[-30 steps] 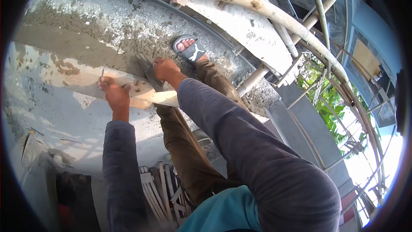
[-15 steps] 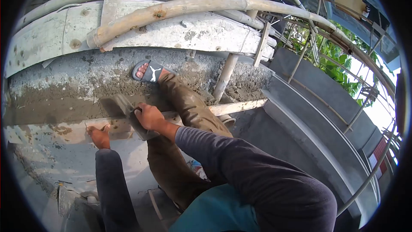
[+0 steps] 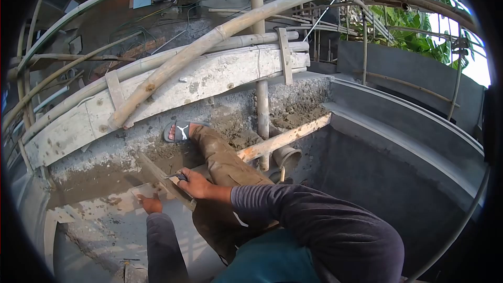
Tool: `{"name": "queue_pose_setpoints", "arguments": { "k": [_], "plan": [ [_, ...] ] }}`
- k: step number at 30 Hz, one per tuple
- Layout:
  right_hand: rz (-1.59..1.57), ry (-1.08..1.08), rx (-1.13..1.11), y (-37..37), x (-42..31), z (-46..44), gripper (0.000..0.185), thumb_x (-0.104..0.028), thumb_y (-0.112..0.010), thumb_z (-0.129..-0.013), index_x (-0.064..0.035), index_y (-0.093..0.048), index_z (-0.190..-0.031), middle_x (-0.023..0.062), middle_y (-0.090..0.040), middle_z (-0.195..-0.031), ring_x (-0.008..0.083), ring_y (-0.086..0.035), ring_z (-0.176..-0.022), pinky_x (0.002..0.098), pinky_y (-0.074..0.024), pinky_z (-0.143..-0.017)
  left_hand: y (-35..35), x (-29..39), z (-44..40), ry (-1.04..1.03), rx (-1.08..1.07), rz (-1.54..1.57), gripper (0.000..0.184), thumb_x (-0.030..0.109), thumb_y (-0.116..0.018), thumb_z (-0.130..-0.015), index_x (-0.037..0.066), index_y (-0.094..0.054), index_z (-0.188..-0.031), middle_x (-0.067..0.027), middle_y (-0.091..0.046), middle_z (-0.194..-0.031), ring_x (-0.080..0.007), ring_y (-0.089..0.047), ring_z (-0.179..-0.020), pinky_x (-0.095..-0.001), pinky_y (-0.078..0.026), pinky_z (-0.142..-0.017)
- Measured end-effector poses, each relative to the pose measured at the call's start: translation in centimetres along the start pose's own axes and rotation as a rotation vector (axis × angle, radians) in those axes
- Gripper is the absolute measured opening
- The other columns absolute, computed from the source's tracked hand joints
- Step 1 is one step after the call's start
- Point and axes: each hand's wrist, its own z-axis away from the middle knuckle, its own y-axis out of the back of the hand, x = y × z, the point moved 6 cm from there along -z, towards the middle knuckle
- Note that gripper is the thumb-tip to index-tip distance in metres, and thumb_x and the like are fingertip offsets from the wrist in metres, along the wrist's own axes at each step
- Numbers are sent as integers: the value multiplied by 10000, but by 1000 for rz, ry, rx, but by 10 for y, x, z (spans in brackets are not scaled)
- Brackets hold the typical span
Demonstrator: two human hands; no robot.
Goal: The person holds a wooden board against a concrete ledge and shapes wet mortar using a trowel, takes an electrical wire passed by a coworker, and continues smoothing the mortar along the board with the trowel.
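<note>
The right hand (image 3: 196, 184) grips a long, flat, mortar-smeared float (image 3: 162, 176) by its dark handle, across the grey-brown wet mortar strip (image 3: 97, 180). The float now appears more edge-on than before. The left hand (image 3: 151, 203) remains at the pale, stained wooden board (image 3: 107, 204); its grip cannot be told.

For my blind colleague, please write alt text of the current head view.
A person's right hand grips a flat trowel over brownish mortar, while the left hand is at the board edging it. A sandalled foot stands beyond, near a bamboo pole and whitish plank.
</note>
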Motion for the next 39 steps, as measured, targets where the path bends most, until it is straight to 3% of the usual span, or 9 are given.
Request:
{"name": "queue_pose_setpoints", "arguments": {
  "k": [2,4,7,13,15,21,27,32,39],
  "plan": [
    [7,147,-91,6,-35,17,438,-302,-570,-839,-58,-502,-1196,219,-628,-998,401,-597,-960,442,-461,-859,22,14,32,-105,-23,-7,877,335,-727,-777,-48,-268,-1418,-343,-468,-1290,-454,-541,-1114,-434,-463,-935],
    [110,173,-103,13,-54,35,440,-313,-563,-839,-58,-504,-1193,222,-630,-1008,402,-595,-973,450,-461,-864,14,5,41,-348,-99,345,750,321,-728,-777,-58,-415,-1343,-301,-522,-1263,-405,-558,-1119,-424,-463,-933],
    [262,185,-117,38,-86,65,422,-343,-557,-835,-57,-518,-1142,224,-633,-1036,397,-602,-983,472,-474,-846,60,18,91,-294,-10,100,645,283,-732,-774,-71,-506,-1263,-267,-555,-1243,-373,-566,-1127,-413,-454,-942],
    [607,356,43,93,-95,82,379,-304,-607,-800,-64,-528,-1083,202,-667,-882,387,-644,-880,471,-510,-764,138,6,146,-385,-46,110,588,222,-719,-778,-97,-524,-1232,-291,-581,-1182,-395,-559,-1131,-396,-436,-977],
    [654,339,59,124,-93,90,376,-301,-594,-807,-87,-509,-1104,187,-656,-985,379,-635,-896,478,-505,-772,149,-14,148,-415,-29,76,585,222,-711,-785,-103,-520,-1233,-293,-580,-1182,-396,-568,-1121,-404,-436,-980],
    [612,48,274,194,-17,105,374,-280,-569,-804,-90,-499,-1119,207,-649,-1011,388,-615,-971,474,-481,-829,168,-66,169,-224,10,93,598,226,-698,-808,-106,-494,-1261,-312,-575,-1180,-371,-588,-1113,-387,-472,-934],
    [651,-336,209,230,67,164,368,-276,-503,-848,-18,-530,-1109,240,-638,-1077,382,-608,-1036,459,-472,-879,131,-87,189,-209,-55,426,639,280,-691,-836,-91,-458,-1302,-295,-564,-1218,-351,-572,-1148,-373,-462,-942],
    [721,-421,190,241,137,203,437,-323,-494,-863,3,-528,-1151,249,-620,-1118,389,-595,-1070,446,-462,-918,108,-78,187,-278,-71,351,659,308,-694,-839,-64,-450,-1325,-273,-552,-1254,-326,-560,-1176,-363,-443,-971],
    [725,-390,324,247,135,240,474,-331,-548,-843,-7,-523,-1188,250,-601,-1169,378,-575,-1117,435,-453,-942,98,-52,246,-227,-43,567,690,324,-697,-834,-8,-420,-1372,-270,-533,-1283,-324,-544,-1196,-367,-433,-982]
  ]
}}
